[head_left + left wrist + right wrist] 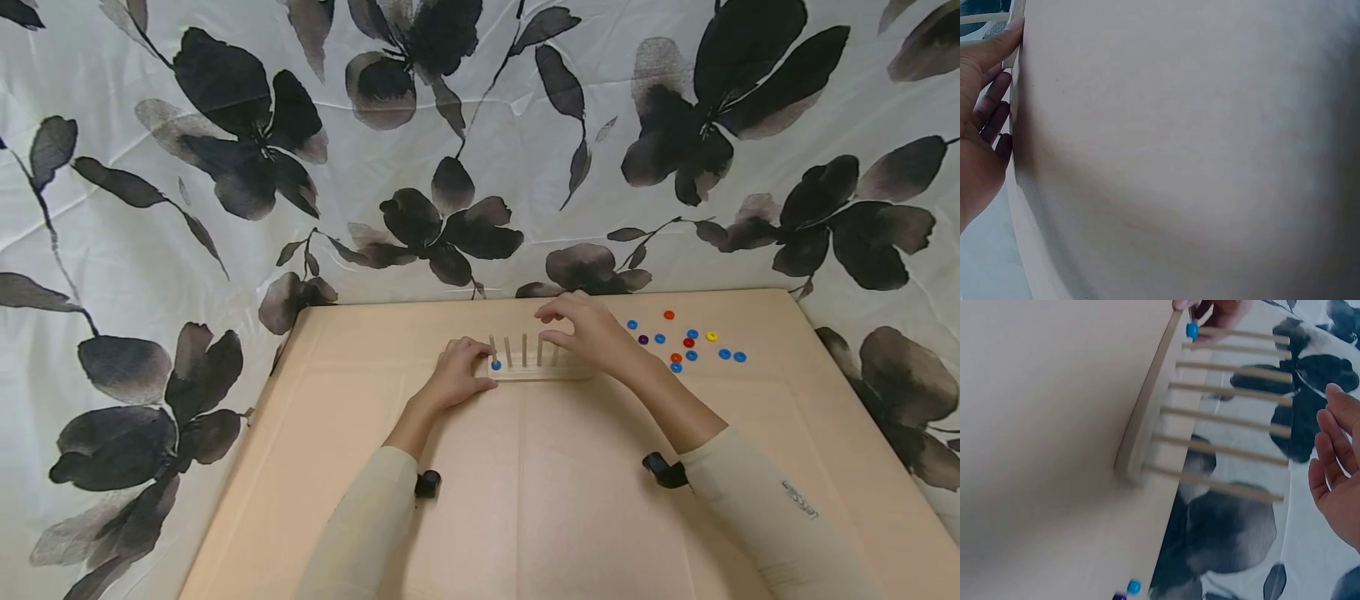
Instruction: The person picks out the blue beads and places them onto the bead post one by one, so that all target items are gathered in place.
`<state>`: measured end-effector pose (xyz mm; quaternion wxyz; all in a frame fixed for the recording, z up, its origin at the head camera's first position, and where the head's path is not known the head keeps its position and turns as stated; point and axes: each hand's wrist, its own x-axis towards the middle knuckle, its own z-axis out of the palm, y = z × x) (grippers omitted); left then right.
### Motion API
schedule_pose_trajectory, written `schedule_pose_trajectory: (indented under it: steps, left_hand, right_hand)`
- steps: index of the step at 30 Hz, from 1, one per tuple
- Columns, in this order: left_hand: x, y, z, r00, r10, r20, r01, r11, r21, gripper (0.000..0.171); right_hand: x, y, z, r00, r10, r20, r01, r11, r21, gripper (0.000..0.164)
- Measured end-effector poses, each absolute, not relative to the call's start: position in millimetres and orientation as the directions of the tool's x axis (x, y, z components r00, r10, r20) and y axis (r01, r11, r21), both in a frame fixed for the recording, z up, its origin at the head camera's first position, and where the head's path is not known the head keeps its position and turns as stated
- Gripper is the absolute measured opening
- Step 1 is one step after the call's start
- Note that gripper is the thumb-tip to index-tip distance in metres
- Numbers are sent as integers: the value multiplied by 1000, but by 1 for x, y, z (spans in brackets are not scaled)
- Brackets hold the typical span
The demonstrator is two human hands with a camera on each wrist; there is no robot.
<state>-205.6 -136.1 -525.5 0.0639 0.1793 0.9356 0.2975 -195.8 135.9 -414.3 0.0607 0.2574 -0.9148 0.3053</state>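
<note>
A wooden peg stand point(542, 375) with a row of several upright pegs point(1229, 412) stands near the table's far edge. One blue bead point(496, 365) sits at the foot of its leftmost peg; the other pegs in the right wrist view are bare. My left hand point(455, 371) holds the stand's left end, thumb at the front edge and fingers behind. Above the right part of the stand is my right hand point(596, 333), thumb and fingers apart with nothing seen between them. In the left wrist view, my left hand point(982, 112) shows at the edge.
Loose beads lie right of the stand: several blue beads point(692, 356), red and orange ones point(669, 315), a yellow bead point(712, 337) and a dark purple bead point(642, 340). A floral cloth point(525, 167) hangs behind the table point(570, 500).
</note>
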Motion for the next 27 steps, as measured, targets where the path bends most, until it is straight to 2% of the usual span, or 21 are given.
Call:
schedule_pose_trajectory:
  steps: [10, 27]
  left_hand:
    - [-205, -137, -527, -927, 373, -21, 293, 762, 578, 55]
    - [-207, -134, -524, -932, 362, -26, 280, 762, 584, 55]
  right_hand:
    - [-184, 193, -423, -878, -349, 328, -477, 699, -533, 28]
    - [-180, 269, -448, -844, -305, 441, -502, 738, -450, 24]
